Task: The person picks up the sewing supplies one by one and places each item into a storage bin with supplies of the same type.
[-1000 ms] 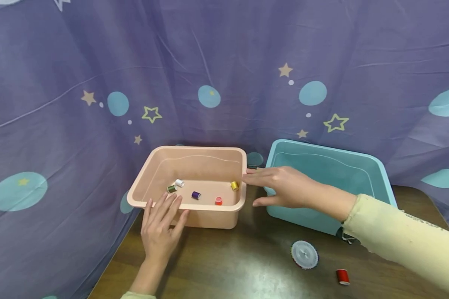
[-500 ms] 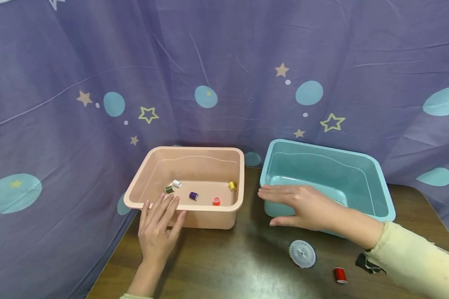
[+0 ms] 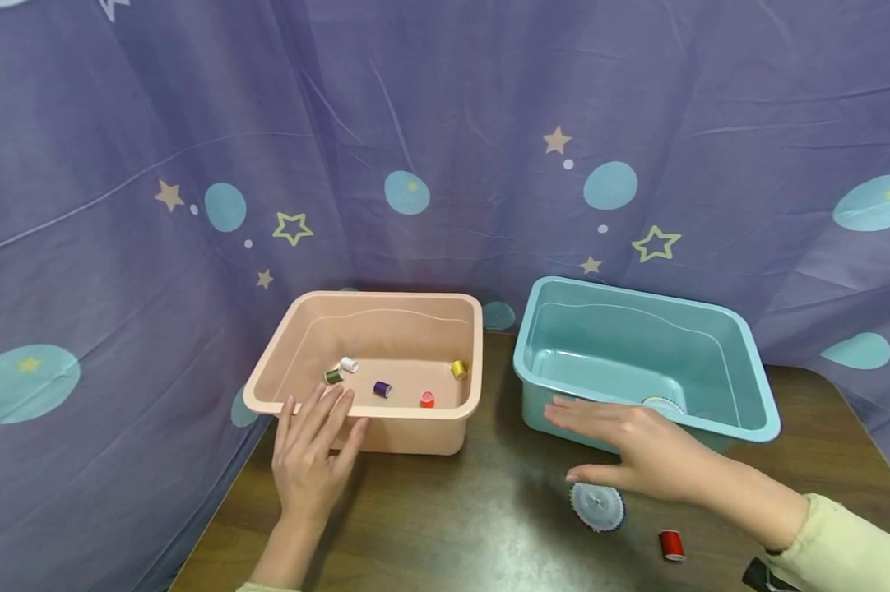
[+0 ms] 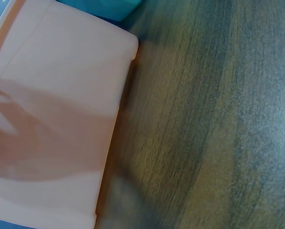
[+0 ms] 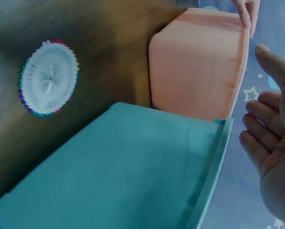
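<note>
In the head view, my left hand (image 3: 306,469) rests its nearly straight fingers at the front rim of a peach plastic bin (image 3: 419,433). Inside that bin lie several small thread spools: green (image 3: 333,376), white (image 3: 349,364), purple (image 3: 382,389), neon red (image 3: 427,400) and yellow (image 3: 458,369). My right hand (image 3: 645,448) holds nothing, its fingers extended and thumb apart, in front of a teal bin (image 3: 537,404). A pin wheel (image 3: 663,404) shows inside the teal bin. Another pin wheel (image 3: 597,508) with coloured heads lies on the table just below my right thumb.
A red thread spool (image 3: 671,546) stands on the brown wooden table (image 3: 489,526), near my right forearm. The two bins stand side by side with a narrow gap between. Behind them hangs a purple curtain (image 3: 475,131) with stars and blue spots.
My right hand has moved from the peach bin's right rim rightward and toward me, past the teal bin's front. The left hand stays at the peach rim.
</note>
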A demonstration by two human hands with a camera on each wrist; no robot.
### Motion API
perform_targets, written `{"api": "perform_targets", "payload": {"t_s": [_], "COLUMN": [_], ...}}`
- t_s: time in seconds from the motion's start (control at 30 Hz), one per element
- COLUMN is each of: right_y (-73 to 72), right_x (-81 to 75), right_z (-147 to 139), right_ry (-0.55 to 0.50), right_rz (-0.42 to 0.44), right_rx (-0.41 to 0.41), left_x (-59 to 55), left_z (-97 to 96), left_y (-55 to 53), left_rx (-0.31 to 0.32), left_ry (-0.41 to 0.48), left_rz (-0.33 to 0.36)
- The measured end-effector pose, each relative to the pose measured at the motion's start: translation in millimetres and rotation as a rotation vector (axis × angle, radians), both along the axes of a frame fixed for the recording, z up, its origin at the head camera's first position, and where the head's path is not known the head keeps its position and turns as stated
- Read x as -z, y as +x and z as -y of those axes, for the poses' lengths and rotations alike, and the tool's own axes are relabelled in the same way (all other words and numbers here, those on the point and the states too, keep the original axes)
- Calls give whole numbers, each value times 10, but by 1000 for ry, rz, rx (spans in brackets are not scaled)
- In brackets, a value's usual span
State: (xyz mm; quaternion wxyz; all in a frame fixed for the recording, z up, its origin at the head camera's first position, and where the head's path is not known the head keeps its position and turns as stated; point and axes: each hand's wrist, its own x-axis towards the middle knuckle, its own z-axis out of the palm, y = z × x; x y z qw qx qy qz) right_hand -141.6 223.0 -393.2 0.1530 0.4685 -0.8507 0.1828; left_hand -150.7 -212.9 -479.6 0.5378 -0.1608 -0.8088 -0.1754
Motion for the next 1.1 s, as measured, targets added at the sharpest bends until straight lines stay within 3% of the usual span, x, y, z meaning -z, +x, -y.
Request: {"api": "perform_targets", "payload": {"t_s": [0.4,0.73,1.1], "right_y": [186,346,463], "right_x": [211,418,623], "right_z": [-248,-443,-670], "right_ry": [-34,-25,-30], "right_rz": [7,81,61], "right_rx": [50,142,210], "left_x": [-6,23,13], "left_z": [-9,-4,-4], "left_y": [-9,2,0], "left_rx": [-11,-7,-8], "left_ry": [-11,-6,-6], "left_rz": [-3,0,-7]}}
